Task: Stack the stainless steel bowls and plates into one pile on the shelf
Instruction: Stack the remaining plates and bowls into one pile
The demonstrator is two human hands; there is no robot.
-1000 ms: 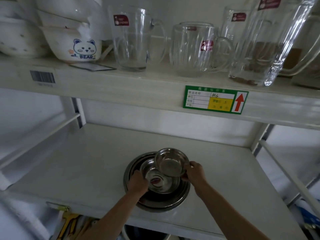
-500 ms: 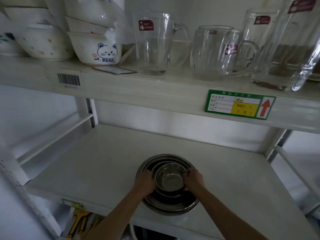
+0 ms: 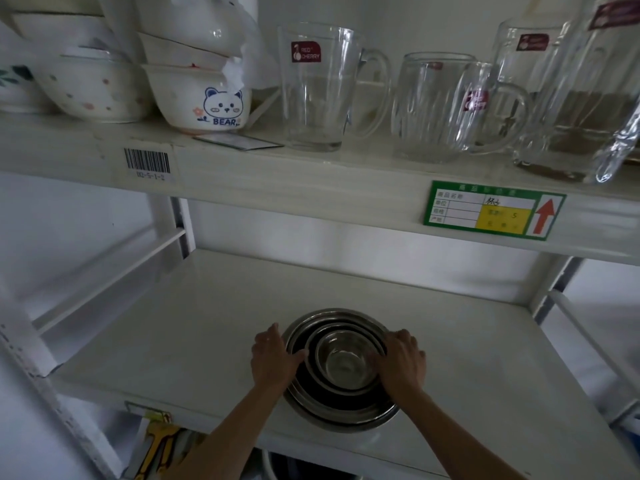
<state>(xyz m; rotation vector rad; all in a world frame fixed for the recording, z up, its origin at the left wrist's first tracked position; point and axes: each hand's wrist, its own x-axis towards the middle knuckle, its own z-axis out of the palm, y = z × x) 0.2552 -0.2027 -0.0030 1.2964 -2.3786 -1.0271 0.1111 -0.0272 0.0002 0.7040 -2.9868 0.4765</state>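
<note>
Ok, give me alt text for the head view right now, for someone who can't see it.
Two bare hands, left hand and right hand, rest on either side of a nested pile of steel bowls on a white lower shelf. The shelf above carries glass mugs and ceramic bowls.

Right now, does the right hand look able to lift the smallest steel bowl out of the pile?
Probably yes: the right hand rests at the rim of the smallest bowl, which sits topmost with nothing over it.
</note>
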